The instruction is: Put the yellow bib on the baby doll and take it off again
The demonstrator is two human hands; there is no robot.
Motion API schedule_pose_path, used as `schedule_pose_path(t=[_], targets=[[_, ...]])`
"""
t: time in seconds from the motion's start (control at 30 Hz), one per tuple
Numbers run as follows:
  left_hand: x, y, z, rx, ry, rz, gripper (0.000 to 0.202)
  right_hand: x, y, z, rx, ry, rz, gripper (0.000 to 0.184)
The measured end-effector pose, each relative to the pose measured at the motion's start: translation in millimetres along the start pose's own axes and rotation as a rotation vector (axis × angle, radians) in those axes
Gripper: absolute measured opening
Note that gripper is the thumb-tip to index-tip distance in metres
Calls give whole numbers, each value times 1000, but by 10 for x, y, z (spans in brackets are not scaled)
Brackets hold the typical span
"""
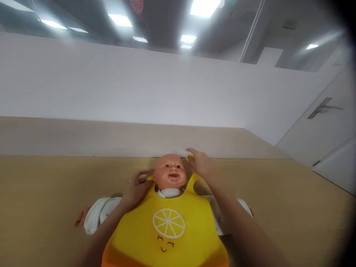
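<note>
A baby doll [170,171] lies face up on the wooden table, its arms spread in white sleeves. Over its chest is a yellow bib [191,222] printed with a white citrus slice and a smiling face. My left hand [137,190] is beside the doll's head, fingers closed on the bib's left neck strap. On the other side, my right hand [200,163] pinches the right neck strap and holds it raised off the table. The straps are apart from each other. The bib hides most of the doll's body.
The wooden tabletop [50,185] runs up to a pale ledge [83,137] behind the doll's head. A white wall [125,85] rises beyond it, with glass above. At the right is a white door with a metal handle [322,107].
</note>
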State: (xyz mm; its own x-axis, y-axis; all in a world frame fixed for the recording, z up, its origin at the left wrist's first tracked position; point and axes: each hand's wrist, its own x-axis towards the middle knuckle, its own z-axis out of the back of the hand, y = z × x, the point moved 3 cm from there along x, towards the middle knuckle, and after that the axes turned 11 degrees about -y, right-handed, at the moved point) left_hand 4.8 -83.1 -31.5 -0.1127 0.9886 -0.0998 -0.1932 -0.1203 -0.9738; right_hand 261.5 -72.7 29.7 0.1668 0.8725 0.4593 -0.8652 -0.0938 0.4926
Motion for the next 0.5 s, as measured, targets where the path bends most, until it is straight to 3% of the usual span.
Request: schedule_pose_path(t=[0.1,0.23,0.37,0.5], targets=[[-3,-51,54,-117,-54,34,64,67,-24,247,34,-146,-86,41],[-39,-129,62,-240,-47,4,54,31,190,480,319,-193,-31,38],[-44,-129,100,-138,-125,-82,46,-65,444,487,486,-117,89,28],[-15,-88,123,-73,-135,-96,42,-91,505,395,489,-39,146,19]])
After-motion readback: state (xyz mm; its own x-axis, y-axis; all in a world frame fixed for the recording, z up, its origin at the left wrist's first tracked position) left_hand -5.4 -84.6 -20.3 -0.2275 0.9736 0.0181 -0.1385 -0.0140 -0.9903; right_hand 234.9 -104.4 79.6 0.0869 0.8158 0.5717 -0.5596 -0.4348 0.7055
